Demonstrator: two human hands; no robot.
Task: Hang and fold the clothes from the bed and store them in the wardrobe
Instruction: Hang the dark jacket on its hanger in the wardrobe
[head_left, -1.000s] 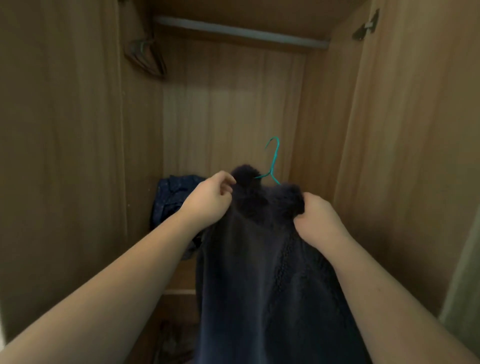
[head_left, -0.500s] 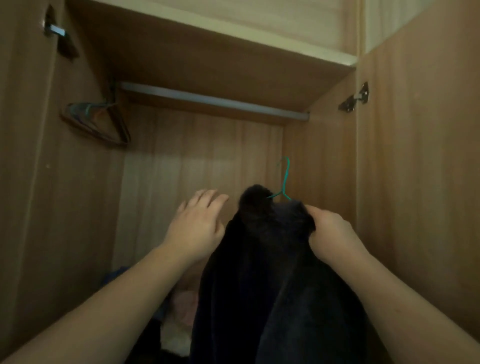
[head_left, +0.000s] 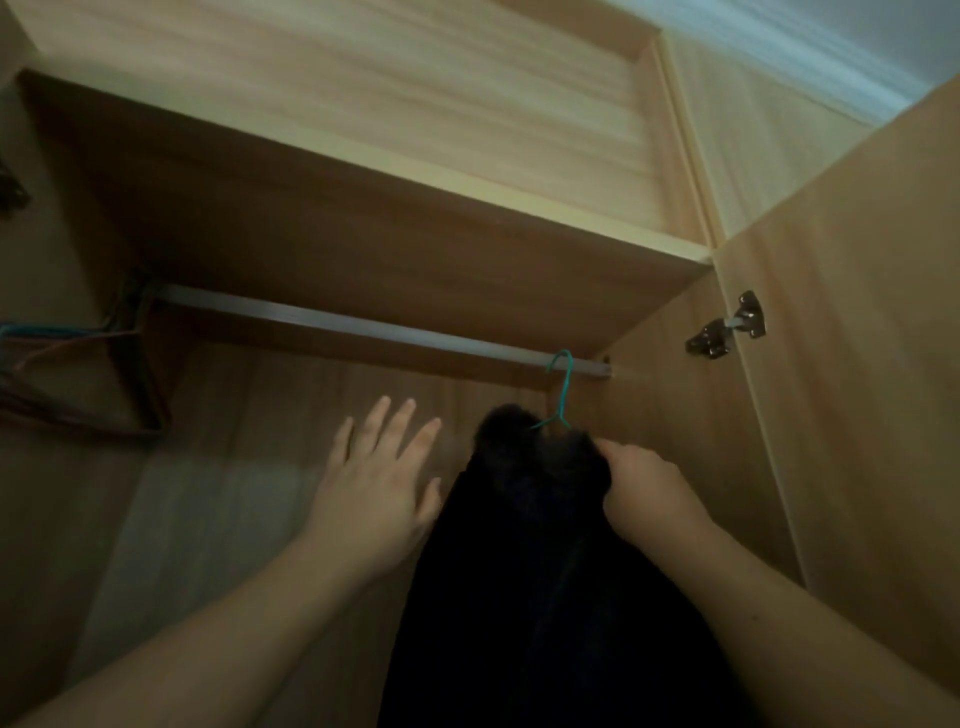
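A dark navy garment hangs on a teal wire hanger. The hanger's hook sits at the right end of the metal wardrobe rail, touching or just over it. My right hand grips the garment's right shoulder below the hook. My left hand is open, fingers spread, just left of the garment and holding nothing; its thumb is beside the dark fabric.
Several empty hangers hang bunched at the rail's left end. A wooden shelf runs above the rail. The open wardrobe door with its metal hinge stands close on the right.
My left hand let go of the garment and opened. The view tilted up, and my right hand raised the hanger until its hook reached the rail.
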